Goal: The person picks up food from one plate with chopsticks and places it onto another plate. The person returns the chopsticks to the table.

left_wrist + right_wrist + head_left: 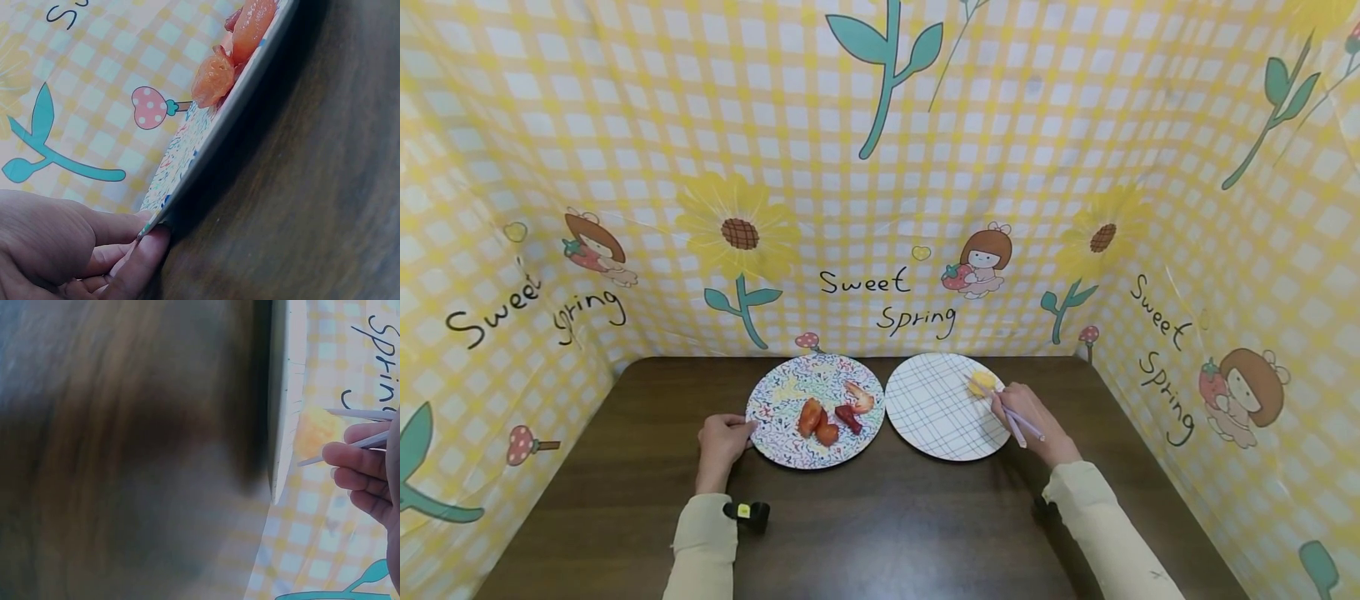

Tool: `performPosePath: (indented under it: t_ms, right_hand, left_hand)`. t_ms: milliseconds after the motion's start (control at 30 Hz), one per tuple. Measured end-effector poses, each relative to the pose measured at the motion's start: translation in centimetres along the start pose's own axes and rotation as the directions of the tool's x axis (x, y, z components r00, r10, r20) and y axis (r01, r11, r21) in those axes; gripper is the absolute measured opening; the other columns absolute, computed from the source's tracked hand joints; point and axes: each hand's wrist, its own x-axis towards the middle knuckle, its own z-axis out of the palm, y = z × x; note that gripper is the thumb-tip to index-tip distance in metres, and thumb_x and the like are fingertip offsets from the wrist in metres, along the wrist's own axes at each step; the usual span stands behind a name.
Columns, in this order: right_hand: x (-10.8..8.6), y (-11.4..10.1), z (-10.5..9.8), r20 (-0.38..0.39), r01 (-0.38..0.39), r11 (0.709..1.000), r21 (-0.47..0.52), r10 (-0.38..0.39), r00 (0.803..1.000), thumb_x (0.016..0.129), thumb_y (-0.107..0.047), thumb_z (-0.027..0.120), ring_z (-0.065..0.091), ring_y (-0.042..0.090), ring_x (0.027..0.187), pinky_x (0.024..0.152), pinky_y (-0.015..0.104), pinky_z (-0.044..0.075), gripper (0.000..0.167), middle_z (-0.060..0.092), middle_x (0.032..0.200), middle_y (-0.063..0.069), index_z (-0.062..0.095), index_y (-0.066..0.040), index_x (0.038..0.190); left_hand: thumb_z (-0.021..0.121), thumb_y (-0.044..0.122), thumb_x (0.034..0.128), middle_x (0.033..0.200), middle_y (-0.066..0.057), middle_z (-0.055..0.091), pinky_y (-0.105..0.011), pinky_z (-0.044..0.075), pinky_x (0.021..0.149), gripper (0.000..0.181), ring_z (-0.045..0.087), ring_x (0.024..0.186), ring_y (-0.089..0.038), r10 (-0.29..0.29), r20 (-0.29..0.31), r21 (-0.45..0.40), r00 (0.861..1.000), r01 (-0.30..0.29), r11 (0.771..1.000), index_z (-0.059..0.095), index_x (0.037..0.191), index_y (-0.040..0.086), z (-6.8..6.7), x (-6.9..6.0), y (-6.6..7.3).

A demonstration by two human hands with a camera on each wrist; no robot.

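Observation:
My left hand point(722, 442) pinches the left rim of a round plate point(775, 446) with a multicoloured squiggle pattern. In the left wrist view its thumb lies over the rim and fingers are beneath. On that plate lie glossy orange-red food pieces point(809, 417), a dark red piece point(848, 418) and a pale pinkish-orange piece point(861, 398). My right hand point(1037, 421) holds a pair of pale lilac chopsticks point(1017, 423). Their tips are at a yellow food piece point(980, 383) over the right side of a white grid-patterned plate point(925, 408); whether they grip it I cannot tell.
Both plates stand side by side, nearly touching, at the far edge of a dark wooden table point(880, 533). A yellow-checked cloth point(880, 208) with printed flowers and figures walls off the back and both sides. A black strap point(748, 517) is at the left wrist.

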Motion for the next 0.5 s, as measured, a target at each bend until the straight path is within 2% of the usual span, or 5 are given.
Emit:
performPosePath:
  t_ms: [233, 500]
  right_hand:
    - [0.7, -0.5, -0.5, -0.026, 0.038, 0.999, 0.016, -0.038, 0.999, 0.089, 0.003, 0.064, 0.045, 0.017, 0.056, 0.056, 0.032, 0.041, 0.036, 0.048, 0.056, -0.003, 0.05, -0.012, 0.059]
    - [1.4, -0.9, -0.3, -0.074, 0.123, 0.992, -0.012, -0.124, 0.99, 0.088, 0.001, 0.062, 0.046, 0.019, 0.059, 0.061, 0.035, 0.044, 0.03, 0.05, 0.057, -0.001, 0.053, -0.008, 0.061]
  left_hand:
    - [0.068, 0.015, 0.0955, 0.098, -0.023, 0.073, -0.021, 0.048, 0.058, 0.035, 0.064, 0.063, -0.008, -0.002, -0.007, -0.003, 1.0, 0.002, 1.0, 0.067, 0.116, -0.014, 0.0, -0.1, 0.1]
    - [0.069, 0.013, 0.0954, 0.099, -0.024, 0.074, -0.02, 0.05, 0.057, 0.034, 0.065, 0.061, -0.006, 0.003, -0.006, -0.026, 1.0, -0.003, 1.0, 0.066, 0.116, -0.014, 0.1, 0.0, 0.2]
